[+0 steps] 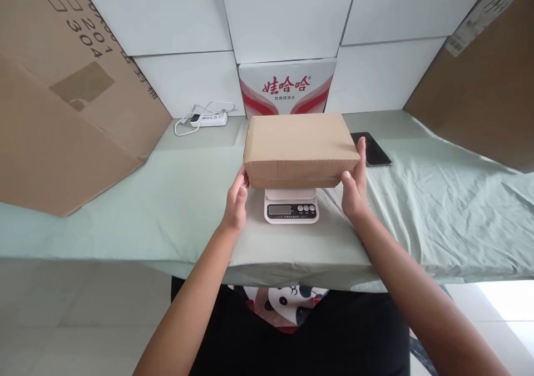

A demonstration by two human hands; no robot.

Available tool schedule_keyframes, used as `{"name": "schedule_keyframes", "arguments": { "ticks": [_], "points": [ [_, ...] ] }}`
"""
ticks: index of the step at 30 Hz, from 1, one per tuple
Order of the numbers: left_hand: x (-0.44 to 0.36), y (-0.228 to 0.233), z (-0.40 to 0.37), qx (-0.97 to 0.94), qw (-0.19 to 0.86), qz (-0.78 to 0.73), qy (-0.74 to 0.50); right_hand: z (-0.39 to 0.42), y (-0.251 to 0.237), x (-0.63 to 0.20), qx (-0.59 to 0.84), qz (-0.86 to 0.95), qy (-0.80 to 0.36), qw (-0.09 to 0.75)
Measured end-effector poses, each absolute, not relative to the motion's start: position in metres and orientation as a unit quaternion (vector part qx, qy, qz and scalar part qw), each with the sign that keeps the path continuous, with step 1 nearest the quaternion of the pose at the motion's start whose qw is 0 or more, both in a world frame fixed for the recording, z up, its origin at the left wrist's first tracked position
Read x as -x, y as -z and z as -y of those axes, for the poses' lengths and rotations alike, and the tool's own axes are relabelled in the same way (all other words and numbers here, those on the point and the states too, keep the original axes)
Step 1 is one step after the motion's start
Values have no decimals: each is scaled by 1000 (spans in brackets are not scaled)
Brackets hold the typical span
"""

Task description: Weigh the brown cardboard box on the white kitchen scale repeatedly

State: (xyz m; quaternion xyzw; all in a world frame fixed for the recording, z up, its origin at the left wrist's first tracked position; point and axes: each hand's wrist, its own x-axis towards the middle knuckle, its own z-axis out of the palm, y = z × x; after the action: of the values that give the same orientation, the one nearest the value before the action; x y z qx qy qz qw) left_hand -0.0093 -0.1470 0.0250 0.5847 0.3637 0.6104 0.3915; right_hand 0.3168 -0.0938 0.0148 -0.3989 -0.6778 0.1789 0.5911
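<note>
- Left hand (236, 203) and right hand (354, 189) clasp the carton (300, 142) — 9 and 3 o'clock.
- Uneven grip could tilt it over the scale (291, 212) — 6 o'clock.

I take this for an improvised indoor work corner, though from my end I cannot tell whether it belongs to a home or a small business. A creased pale green cloth (450, 220) covers the table, with a large printed carton (100, 137) at the left and a labelled brown carton (479, 81) at the right. I see a red-and-white carton (287, 106) against white panels (283, 14), a compact digital scale (292, 214), and pale floor tiles (92, 315).
</note>
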Motion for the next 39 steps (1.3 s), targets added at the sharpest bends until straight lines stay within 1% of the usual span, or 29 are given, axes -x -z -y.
{"name": "schedule_keyframes", "arguments": {
  "ticks": [5,14,20,23,28,31,33,35,39],
  "points": [
    [9,-23,161,-571,399,-376,-611,110,-15,-315,407,677,-178,587],
    [7,-21,166,-540,390,-399,-630,109,-17,-309,395,650,-175,625],
    [4,-26,167,-560,412,-389,-604,108,-10,-309,401,651,-187,616],
    [4,-34,164,-570,408,-376,-607,105,-15,-310,395,654,-191,617],
    [7,-60,118,-561,378,-355,-646,63,-51,-308,346,667,-150,643],
    [6,-60,69,-545,388,-363,-648,20,-67,-301,350,668,-134,643],
    [4,-48,42,-522,397,-373,-656,-3,-63,-295,373,670,-154,623],
    [3,-32,24,-509,411,-380,-654,-18,-51,-288,386,662,-173,619],
    [6,-10,15,-493,440,-403,-633,-25,-21,-282,392,654,-200,616]
  ]
}}
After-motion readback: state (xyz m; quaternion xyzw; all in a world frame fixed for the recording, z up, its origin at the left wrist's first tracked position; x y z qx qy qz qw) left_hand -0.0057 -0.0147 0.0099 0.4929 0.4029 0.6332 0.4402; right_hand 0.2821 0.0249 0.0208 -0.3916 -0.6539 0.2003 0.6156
